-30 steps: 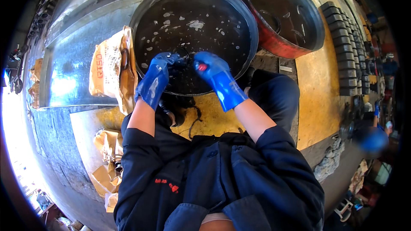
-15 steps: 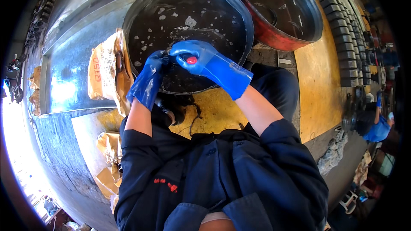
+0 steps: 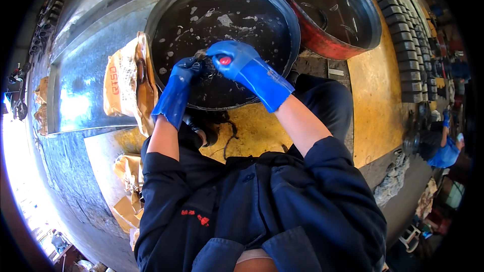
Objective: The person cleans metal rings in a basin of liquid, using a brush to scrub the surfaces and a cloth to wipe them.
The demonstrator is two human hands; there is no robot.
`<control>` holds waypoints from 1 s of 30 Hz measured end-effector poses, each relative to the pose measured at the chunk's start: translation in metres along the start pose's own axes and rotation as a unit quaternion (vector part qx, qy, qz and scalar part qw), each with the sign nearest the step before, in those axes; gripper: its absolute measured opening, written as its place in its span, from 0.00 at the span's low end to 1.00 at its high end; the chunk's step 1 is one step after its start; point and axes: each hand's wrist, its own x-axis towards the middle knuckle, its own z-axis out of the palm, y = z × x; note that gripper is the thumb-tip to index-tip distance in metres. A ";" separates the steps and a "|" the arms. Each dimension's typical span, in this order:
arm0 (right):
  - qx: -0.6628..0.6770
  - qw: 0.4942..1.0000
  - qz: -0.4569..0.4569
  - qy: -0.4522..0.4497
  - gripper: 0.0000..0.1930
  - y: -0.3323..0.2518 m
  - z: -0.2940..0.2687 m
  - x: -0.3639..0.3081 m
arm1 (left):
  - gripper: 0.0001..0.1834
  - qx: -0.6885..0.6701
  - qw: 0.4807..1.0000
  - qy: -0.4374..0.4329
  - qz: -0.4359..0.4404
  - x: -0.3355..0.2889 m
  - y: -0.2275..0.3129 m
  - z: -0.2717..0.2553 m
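Note:
Both my hands wear long blue rubber gloves and are held over a large round black tub (image 3: 294,32) of dark liquid with pale foam patches. My right hand (image 3: 236,60) is closed around a tool with a red handle end (image 3: 225,61); a small brownish tuft (image 3: 200,53) shows past its fingers. My left hand (image 3: 185,70) is closed on a small dark piece, mostly hidden by the glove and hard to tell from the liquid behind. The two hands are close together, fingertips nearly meeting.
A red round tub (image 3: 327,45) with dark liquid stands at the far right. Stacked dark blocks (image 3: 403,45) line the right side. An open paper sack (image 3: 121,78) stands left, beside a metal tray (image 3: 85,95). A person in blue (image 3: 446,152) is farther right.
My right hand has shifted slightly up and its wrist has turned; the brownish tuft now shows between the hands. My left hand has moved only a little. Foam on the liquid has drifted.

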 end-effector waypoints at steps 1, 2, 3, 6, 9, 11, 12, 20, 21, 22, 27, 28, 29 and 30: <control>0.026 0.999 0.034 0.010 0.13 0.005 0.000 -0.001 | 0.12 0.011 0.999 -0.009 0.031 0.002 -0.001 -0.002; 0.051 0.996 0.069 0.020 0.13 0.012 0.001 -0.004 | 0.12 0.023 0.998 -0.019 0.062 0.001 0.001 -0.001; 0.077 0.991 0.103 0.030 0.12 0.018 0.003 -0.006 | 0.11 0.012 0.997 -0.010 0.078 0.000 0.002 0.002; 0.161 0.941 0.295 0.043 0.15 0.026 0.019 -0.012 | 0.11 -0.009 0.994 0.005 0.110 -0.009 0.007 0.011; 0.226 0.895 0.382 0.040 0.19 0.031 0.022 -0.026 | 0.11 -0.030 0.995 0.013 0.095 -0.016 0.012 0.010; 0.204 0.901 0.381 0.028 0.19 0.033 0.020 -0.034 | 0.12 -0.068 0.995 0.039 0.062 -0.019 0.014 0.006; 0.167 0.909 0.379 0.042 0.19 0.036 0.021 -0.037 | 0.13 -0.077 0.995 0.047 0.041 -0.019 0.015 0.006; 0.430 0.826 0.354 0.091 0.15 0.000 -0.010 -0.014 | 0.17 -0.094 0.995 0.020 0.001 0.011 -0.013 -0.007; 0.499 0.803 0.305 0.110 0.14 -0.015 -0.012 -0.010 | 0.16 -0.113 0.993 0.020 0.020 0.020 -0.028 -0.017; 0.469 0.823 0.304 0.099 0.11 -0.029 -0.013 -0.003 | 0.16 -0.131 0.990 0.021 0.039 0.029 -0.044 -0.028; 0.300 0.907 0.296 0.021 0.13 0.000 0.023 0.010 | 0.19 -0.175 0.982 -0.064 -0.018 0.026 -0.027 -0.015; 0.266 0.920 0.287 -0.002 0.13 0.000 0.014 0.005 | 0.20 -0.191 0.978 -0.074 -0.039 0.006 -0.002 0.005; 0.236 0.934 0.267 -0.031 0.13 -0.007 0.009 0.005 | 0.21 -0.205 0.975 -0.072 -0.054 -0.009 0.016 0.009; 0.310 0.917 0.245 -0.049 0.14 -0.001 0.011 0.004 | 0.23 -0.299 0.947 -0.031 -0.117 -0.003 0.014 0.001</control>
